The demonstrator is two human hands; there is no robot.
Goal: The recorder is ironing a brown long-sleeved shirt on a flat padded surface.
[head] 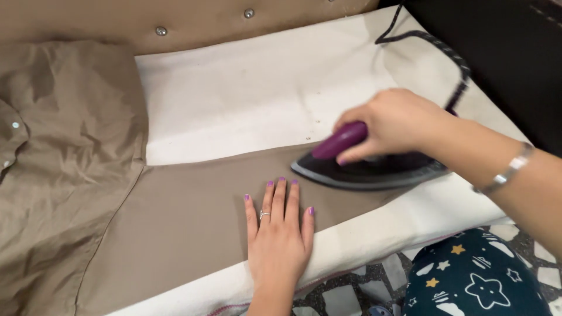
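Your right hand is clenched around the purple handle of the iron, right of centre, sole flat on the tan garment. Your left hand lies spread, palm down, on the garment just beside the iron's tip, over a white cloth.

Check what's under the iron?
The iron sits on the tan garment, which lies on a white cloth. The soleplate and the fabric beneath it are hidden.

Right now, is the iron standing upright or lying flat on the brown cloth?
Flat: the iron rests soleplate-down on the brown cloth, gripped by the right hand.
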